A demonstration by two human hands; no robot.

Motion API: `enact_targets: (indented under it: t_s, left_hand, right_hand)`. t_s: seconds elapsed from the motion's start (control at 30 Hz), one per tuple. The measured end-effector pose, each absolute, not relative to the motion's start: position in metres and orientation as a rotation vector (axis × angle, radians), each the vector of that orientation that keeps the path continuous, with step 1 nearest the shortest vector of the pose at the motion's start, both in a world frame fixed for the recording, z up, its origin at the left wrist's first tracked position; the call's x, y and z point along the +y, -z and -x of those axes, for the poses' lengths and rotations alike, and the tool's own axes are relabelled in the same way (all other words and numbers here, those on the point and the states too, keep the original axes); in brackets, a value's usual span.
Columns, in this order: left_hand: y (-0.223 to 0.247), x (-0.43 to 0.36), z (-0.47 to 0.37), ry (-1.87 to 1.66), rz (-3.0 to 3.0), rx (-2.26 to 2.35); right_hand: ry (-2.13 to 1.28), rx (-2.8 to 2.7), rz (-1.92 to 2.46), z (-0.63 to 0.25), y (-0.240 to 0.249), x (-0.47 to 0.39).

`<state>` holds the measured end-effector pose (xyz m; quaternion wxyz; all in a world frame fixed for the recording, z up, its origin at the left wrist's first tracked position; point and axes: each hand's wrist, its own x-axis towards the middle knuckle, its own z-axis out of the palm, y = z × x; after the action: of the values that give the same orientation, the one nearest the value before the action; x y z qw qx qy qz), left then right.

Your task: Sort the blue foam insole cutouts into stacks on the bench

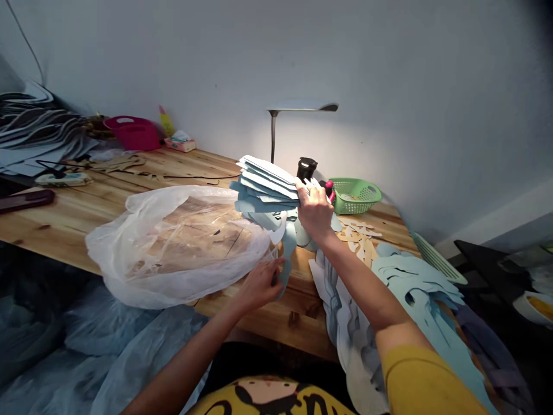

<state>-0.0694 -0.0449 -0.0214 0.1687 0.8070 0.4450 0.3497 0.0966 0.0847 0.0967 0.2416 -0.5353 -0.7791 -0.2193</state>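
My right hand (314, 212) is closed round the right end of a thick stack of cut sheets (268, 185), white and pale blue, fanned at the left and raised over the table. My left hand (261, 281), lower and nearer the table's front edge, has its fingers curled on a single curved pale blue piece (287, 253) that hangs below the stack. More pale blue cut pieces lie behind and under the stack, partly hidden. Left of my hands rests a clear plastic bag (108, 245) with brown flat pieces inside.
A lamp (273, 135), black cup (306, 167) and green basket (356, 196) stand behind. Layered blue sheets (415, 271) and greyish sheets (345, 323) hang over the front edge at right. A pink basket (133, 134), tissue box (180, 142) and dark-edged sheets (34, 132) are at left.
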Motion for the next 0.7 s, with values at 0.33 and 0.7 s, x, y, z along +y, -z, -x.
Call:
enact_targets:
  t_s: [0.33, 0.7]
  left_hand:
    - [-0.011, -0.129, 0.153, -1.749, -1.834, 0.973]
    - [0.015, -0.080, 0.138, -1.703, -1.508, 1.713]
  right_hand:
    - [0.680, -2.078, 1.507, -0.115, -0.085, 0.088]
    - [0.294, -2.706, 1.523, -0.055, 0.010, 0.076]
